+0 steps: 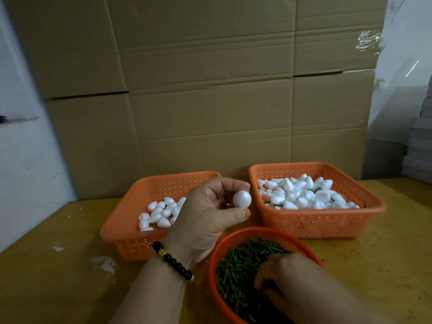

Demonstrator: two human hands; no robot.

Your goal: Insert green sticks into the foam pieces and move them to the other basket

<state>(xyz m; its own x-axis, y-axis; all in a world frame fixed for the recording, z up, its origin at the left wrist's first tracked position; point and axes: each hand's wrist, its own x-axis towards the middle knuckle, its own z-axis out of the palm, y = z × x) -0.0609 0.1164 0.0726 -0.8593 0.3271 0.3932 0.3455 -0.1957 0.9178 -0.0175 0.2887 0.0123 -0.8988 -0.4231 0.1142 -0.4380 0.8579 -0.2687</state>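
Note:
My left hand (pixel 205 218) pinches a white foam piece (pixel 242 199) between thumb and fingers, raised over the gap between two orange baskets. The left basket (pixel 131 220) holds several plain foam pieces (pixel 161 213). The right basket (pixel 311 222) is full of foam pieces (pixel 301 194) with green sticks showing among them. In front, a round orange bowl (pixel 217 249) is filled with green sticks (pixel 243 265). My right hand (pixel 287 279) reaches down into the sticks with its fingers curled; the fingertips are buried, so what they hold is hidden.
Everything stands on a yellow wooden table (pixel 70 277) with white foam crumbs (pixel 102 263) at the left. A wall of cardboard boxes (pixel 198 90) rises right behind the baskets. Stacked grey items (pixel 418 150) sit at the far right.

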